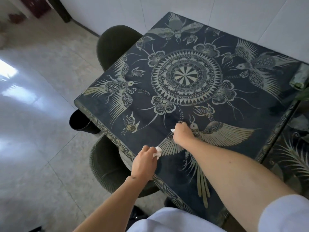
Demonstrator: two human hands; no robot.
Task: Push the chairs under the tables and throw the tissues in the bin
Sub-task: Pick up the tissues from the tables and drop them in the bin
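Dark blue cloth with pale birds, butterflies, flowers and a round sunburst pattern covers the table (217,114), seen from the head camera looking down over it. Both of the person's bare arms reach out over the near part of the tabletop.

The left hand (144,162) is over the near left edge of the table, its fingers curled round a crumpled white tissue (157,152) that sticks out from between the fingertips. The right hand (181,133) is farther in, over the printed bird with spread wings, its fingers closed in a fist round a second tissue (172,130), of which only a small white scrap shows at the knuckles. I cannot tell whether either hand touches the cloth.

A dark green chair (115,46) stands at the far left side of the table, its seat partly under the tabletop. Another chair (107,166), also dark green and woven in look, stands at the near left side, just beside the left hand, with its seat partly under the edge. Between the two chairs, a black bin (80,121) stands on the floor at the table's left corner, its open top partly hidden by the tabletop.

Pale grey floor tiles (36,114) shine to the left, and a white wall (184,9) runs behind the table. At the right edge a blurred green plant (301,96) leans in over the cloth.
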